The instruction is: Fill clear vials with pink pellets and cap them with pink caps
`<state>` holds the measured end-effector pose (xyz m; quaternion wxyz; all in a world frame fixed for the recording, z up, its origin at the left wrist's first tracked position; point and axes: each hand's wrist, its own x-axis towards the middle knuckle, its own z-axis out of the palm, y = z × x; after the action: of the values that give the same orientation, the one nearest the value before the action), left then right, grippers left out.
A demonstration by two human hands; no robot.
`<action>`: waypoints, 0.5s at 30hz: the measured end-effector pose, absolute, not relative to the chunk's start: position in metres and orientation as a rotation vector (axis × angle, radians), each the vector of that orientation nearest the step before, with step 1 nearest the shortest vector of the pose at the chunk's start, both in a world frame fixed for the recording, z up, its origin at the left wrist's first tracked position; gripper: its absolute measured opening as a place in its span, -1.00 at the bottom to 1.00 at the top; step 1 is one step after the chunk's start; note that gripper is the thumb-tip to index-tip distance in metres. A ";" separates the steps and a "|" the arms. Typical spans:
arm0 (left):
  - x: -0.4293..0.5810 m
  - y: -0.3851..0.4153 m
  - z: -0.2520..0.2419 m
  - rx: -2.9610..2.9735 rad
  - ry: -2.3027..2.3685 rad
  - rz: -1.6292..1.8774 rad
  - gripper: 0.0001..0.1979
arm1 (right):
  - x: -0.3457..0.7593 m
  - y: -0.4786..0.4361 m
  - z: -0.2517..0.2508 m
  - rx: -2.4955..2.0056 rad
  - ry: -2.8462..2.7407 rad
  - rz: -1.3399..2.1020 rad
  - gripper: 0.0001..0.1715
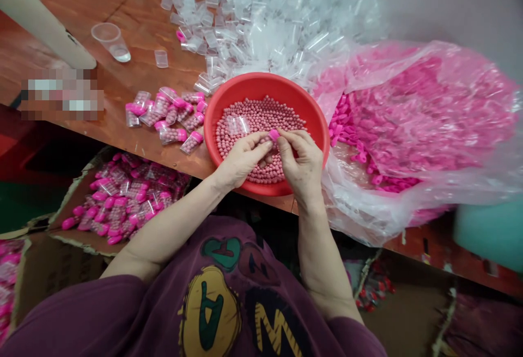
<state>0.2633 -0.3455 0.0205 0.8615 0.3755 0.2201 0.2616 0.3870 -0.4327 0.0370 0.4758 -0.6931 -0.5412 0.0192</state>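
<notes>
Shirt (163, 298), 2 hands (240, 162) on capped vial (273, 135), bowl (314, 120) beneath

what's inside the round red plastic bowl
Small round pink beads lie in the red bowl, with at least one clear plastic container on top. The left hand and right hand hide some beads, and the beads cover the bowl's floor.

Glare flecks the plastic bag (368, 214), while the right edge blurs.
</notes>
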 end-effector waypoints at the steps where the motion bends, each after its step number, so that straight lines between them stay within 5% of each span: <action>1: 0.264 -0.346 0.022 0.782 0.477 0.552 -0.88 | 0.387 -0.432 0.037 -1.703 -1.346 0.039 -0.75; 5: 0.264 -0.347 0.027 0.772 0.558 0.544 -0.96 | 0.390 -0.433 0.036 -1.719 -1.410 0.107 -0.70; 15: 0.264 -0.346 0.022 0.762 0.509 0.662 -0.67 | 0.398 -0.451 0.032 -1.502 -1.027 0.504 -0.45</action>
<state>0.2644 -0.3460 0.0223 0.8444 0.3611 0.2410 0.3137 0.3981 -0.4507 0.0318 0.5866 -0.6444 -0.4405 0.2161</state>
